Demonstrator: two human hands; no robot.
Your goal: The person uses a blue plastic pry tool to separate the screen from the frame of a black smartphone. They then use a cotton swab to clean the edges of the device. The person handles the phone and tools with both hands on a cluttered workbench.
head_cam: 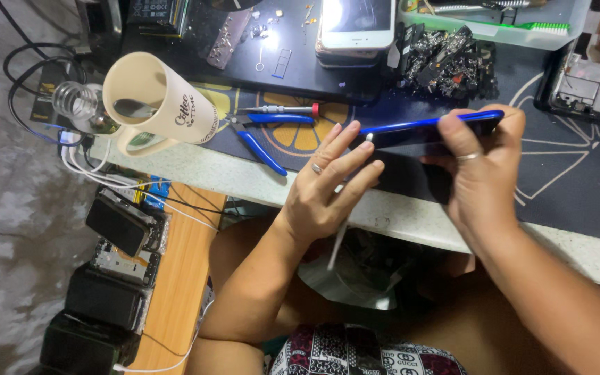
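1. The right hand (484,173) has its grip closed on a blue phone (432,128), held edge-up above the tabletop (397,215), thumb on the near face and fingers behind.
2. The left hand (324,191) holds a thin white tool (342,239) in its grip, tip up against the phone's lower edge, fingers stretched toward the phone's left end.
3. Just left of the hands, blue-handled cutters (262,142) and a small screwdriver (279,110) lie on a dark work mat (571,173).
4. Farther left, a cream mug (157,97) lies tipped on its side near white cables (105,177).
5. Beyond the phone sit a white phone (355,24) and a heap of dark parts (449,62).
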